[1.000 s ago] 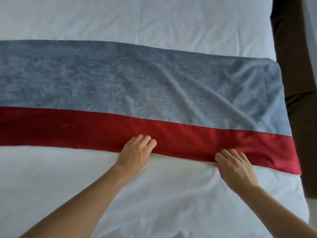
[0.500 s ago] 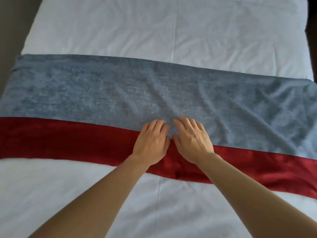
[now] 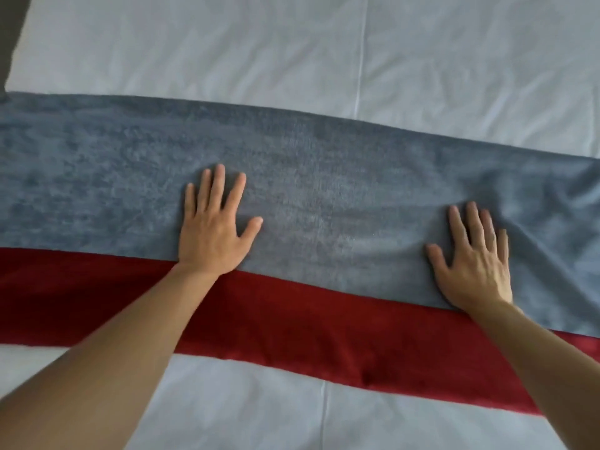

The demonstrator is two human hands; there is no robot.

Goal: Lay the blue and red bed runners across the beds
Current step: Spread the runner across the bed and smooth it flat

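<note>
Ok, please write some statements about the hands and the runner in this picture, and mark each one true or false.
1. Both hands lie flat on the blue part of the runner. True: the left hand and the right hand press it with straight fingers.
2. The red band runs along the runner's near edge. True.
3. The right hand pinches the red band. False: it rests open on the blue part.
4. The two hands touch each other. False: they are well apart.
5. The white sheet shows beyond the runner and in front of it. True.
</note>
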